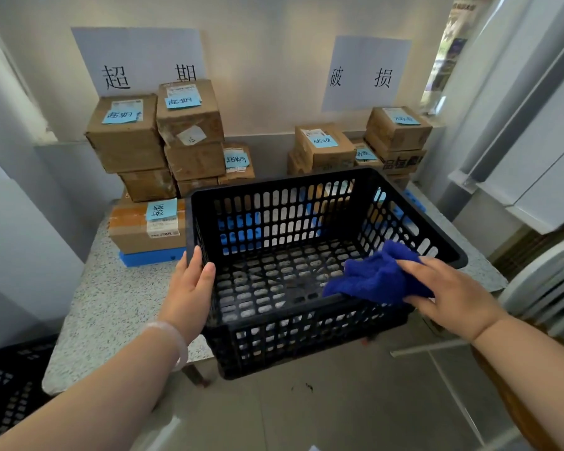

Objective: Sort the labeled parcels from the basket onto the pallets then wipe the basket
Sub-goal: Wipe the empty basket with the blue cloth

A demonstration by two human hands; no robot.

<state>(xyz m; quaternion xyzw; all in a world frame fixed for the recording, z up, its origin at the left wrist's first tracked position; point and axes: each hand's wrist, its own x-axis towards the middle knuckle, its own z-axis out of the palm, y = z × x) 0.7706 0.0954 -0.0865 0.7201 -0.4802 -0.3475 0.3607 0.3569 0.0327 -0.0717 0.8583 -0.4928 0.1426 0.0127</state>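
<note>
Grips left rim of black basket [274, 186] with left hand [192, 284]; pinches blue cloth [378, 275] in right hand [450, 294] on near-right rim. Overhangs worktop [111, 304] edge at basket's near side, with parcels [127, 135] stacked behind basket. Risks tipping basket floorward by pressing down hard on unsupported near end.

Illumination is soft, diffuse daylight; the source is the window [445, 60] at upper right, mildly overexposed; shadows are faint; the black basket [274, 183] reads dark with detail retained; wide-angle distortion bows the edges; lower corners are slightly soft.
</note>
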